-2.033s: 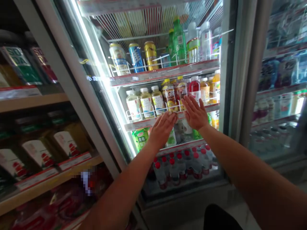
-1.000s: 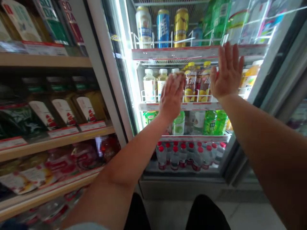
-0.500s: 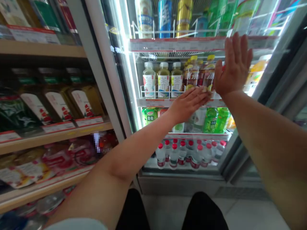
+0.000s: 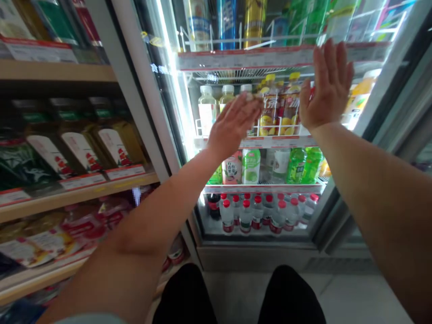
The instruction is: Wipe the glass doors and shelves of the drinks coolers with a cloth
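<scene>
My left hand point(image 4: 232, 123) is stretched out with its fingers extended, slightly blurred. It looks flat against the glass door point(image 4: 170, 108) of a lit drinks fridge and covers part of the white-capped tea bottles point(image 4: 206, 110). To the right, my right hand point(image 4: 328, 85) is open, palm forward and fingers up, and also seems to rest on the glass. Between the two hands show yellow-capped tea bottles point(image 4: 269, 108) behind the door. Whether anything thin lies under the left palm is hidden.
Red-capped water bottles point(image 4: 246, 216) stand on the fridge's bottom level, with green bottles point(image 4: 297, 166) one shelf higher. Cans point(image 4: 254, 22) fill the top. At the left, wooden shelves point(image 4: 81, 189) carry large oil-coloured bottles point(image 4: 111, 139). My knees point(image 4: 189, 292) are below.
My left hand has moved left and up across the glass, uncovering the yellow-capped bottles and covering some tea bottles. My right hand stays nearly where it was. The view has shifted slightly.
</scene>
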`<state>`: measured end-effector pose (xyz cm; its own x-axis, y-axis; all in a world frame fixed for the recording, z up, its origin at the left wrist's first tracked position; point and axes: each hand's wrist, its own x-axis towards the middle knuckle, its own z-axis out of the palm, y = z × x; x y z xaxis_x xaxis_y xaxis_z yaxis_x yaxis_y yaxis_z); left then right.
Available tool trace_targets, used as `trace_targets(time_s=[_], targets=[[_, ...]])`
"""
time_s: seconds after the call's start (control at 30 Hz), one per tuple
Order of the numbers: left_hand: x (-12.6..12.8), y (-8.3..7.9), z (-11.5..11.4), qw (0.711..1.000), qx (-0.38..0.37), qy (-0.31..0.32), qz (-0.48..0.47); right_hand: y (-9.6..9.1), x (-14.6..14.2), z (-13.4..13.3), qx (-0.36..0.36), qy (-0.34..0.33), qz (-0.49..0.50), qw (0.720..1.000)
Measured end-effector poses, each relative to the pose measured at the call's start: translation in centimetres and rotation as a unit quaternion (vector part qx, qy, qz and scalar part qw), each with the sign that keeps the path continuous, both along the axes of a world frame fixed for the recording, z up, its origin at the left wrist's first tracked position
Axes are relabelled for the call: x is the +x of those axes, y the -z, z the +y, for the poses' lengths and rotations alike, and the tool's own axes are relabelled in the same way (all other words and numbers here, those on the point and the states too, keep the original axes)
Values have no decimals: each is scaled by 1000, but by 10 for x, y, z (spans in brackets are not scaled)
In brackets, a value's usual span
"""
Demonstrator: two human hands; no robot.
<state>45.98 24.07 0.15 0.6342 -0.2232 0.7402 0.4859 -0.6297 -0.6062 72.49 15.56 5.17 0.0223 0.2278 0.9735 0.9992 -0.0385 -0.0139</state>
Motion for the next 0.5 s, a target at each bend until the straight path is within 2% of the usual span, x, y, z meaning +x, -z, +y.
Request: trace_targets(time_s=[0.07,0.13,0.23,0.3,0.33,0.43,0.5], targets=[[-10,-6,3,997,-25,-3,-67,0,1,1,2,-2,-5,1000],[-18,2,3,997,-15,11,-72,1,3,3,6,-5,-8,1000],[-33,24,0,995,53,43,75,1,5,6,14,-5,-10,1000],[-47,26,2,986,70,49,143,1,6,7,18,-5,-11,1000],[-54,22,4,988,62,43,134,1,6,7,19,-6,-12,1000],[-74,7,14,1000,6,21,14,1,6,6,23,-12,-16,1000],[-84,10,16,999,-14,13,-37,2,5,5,26,-17,-16,999]])
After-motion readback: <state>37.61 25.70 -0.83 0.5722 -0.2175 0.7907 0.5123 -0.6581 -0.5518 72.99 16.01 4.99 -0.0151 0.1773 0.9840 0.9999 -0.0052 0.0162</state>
